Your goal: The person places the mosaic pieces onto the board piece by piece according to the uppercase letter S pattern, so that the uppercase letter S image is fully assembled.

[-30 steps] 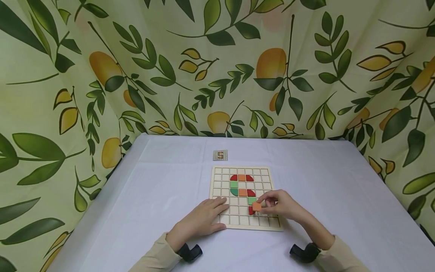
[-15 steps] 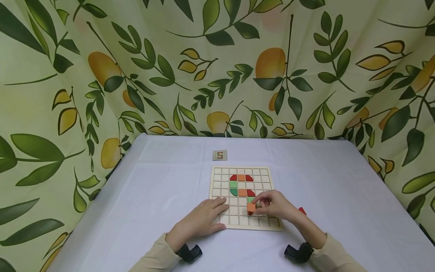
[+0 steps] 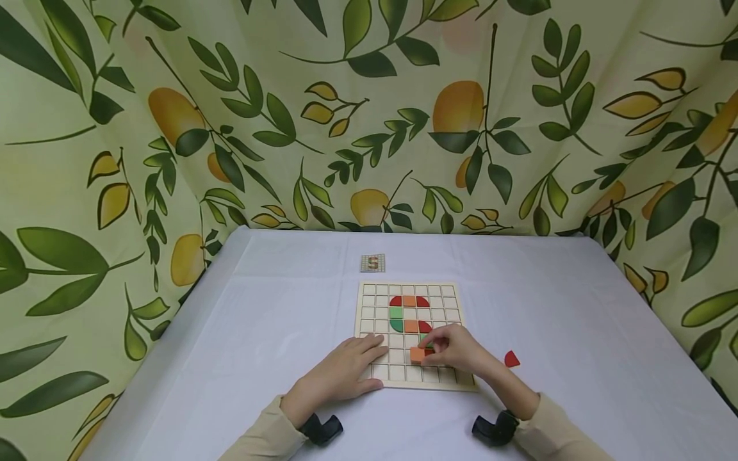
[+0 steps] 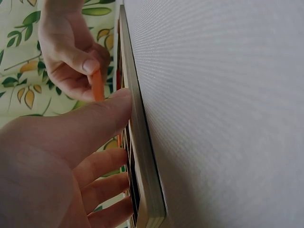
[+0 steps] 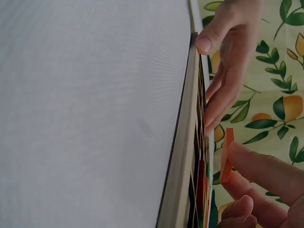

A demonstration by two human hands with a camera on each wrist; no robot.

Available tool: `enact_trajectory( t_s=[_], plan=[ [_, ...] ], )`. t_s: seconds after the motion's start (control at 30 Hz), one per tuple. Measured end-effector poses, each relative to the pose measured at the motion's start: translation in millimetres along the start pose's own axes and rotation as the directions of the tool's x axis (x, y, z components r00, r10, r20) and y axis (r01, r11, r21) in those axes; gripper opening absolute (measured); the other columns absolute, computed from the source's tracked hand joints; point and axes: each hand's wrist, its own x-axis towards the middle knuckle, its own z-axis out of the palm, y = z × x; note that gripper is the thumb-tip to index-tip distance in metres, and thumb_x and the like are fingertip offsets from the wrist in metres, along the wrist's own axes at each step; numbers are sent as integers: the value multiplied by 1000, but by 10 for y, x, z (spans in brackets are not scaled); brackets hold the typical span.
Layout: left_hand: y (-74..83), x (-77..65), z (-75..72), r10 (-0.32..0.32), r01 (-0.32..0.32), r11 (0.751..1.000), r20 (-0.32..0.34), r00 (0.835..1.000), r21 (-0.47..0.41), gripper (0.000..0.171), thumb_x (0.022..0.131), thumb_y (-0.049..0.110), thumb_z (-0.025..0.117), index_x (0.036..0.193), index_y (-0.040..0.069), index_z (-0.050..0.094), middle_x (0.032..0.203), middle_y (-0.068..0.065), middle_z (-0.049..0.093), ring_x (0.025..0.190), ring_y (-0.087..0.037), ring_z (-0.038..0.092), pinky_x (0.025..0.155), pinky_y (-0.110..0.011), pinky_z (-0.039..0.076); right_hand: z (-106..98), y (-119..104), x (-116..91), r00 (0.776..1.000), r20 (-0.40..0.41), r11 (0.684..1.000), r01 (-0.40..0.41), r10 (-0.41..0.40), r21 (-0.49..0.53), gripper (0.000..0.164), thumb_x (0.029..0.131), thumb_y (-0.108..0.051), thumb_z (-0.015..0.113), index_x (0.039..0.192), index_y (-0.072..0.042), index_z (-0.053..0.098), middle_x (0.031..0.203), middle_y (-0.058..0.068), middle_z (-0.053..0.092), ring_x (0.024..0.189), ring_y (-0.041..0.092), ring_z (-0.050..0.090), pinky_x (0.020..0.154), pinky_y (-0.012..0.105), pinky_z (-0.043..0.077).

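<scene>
Between thumb and fingertips my right hand (image 3: 458,349) pinches a square orange tile (image 3: 417,355), held close over the lower middle of the wooden grid board (image 3: 398,376). In the right wrist view the orange tile (image 5: 228,156) stands on edge, apart from the board. My left hand (image 3: 347,368) rests on the board's lower left, fingers straight, its thumb (image 4: 114,107) at the near edge. On the grid lie red rounded tiles (image 3: 423,301), orange squares (image 3: 409,301), a light green square (image 3: 396,312) and a green rounded tile (image 3: 396,326). My right fingers partly hide further tiles there.
Behind the board lies a small patterned card (image 3: 373,263). A loose red rounded tile (image 3: 511,359) is on the white table (image 3: 277,307), right of the board beside my right forearm. A leaf-and-fruit print curtain (image 3: 369,128) surrounds the table's back and sides.
My right hand has moved left across the board with the orange tile. The loose red tile, earlier behind the right forearm, now shows fully. My left hand stays put.
</scene>
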Motion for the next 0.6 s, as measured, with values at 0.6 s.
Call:
enact_trajectory(
  t_s=[0.6],
  plan=[
    [10,-12,-22,3,-3,1000,4,1000,-19,60,96,40,67,147,11,52,156,-8,46,145,-28,43,118,-45,37,108,-58,38,996,-38,994,-85,83,-64,19,74,-5,87,89,0,77,60,-5,47,58,9,43,51,20,33]
  ],
)
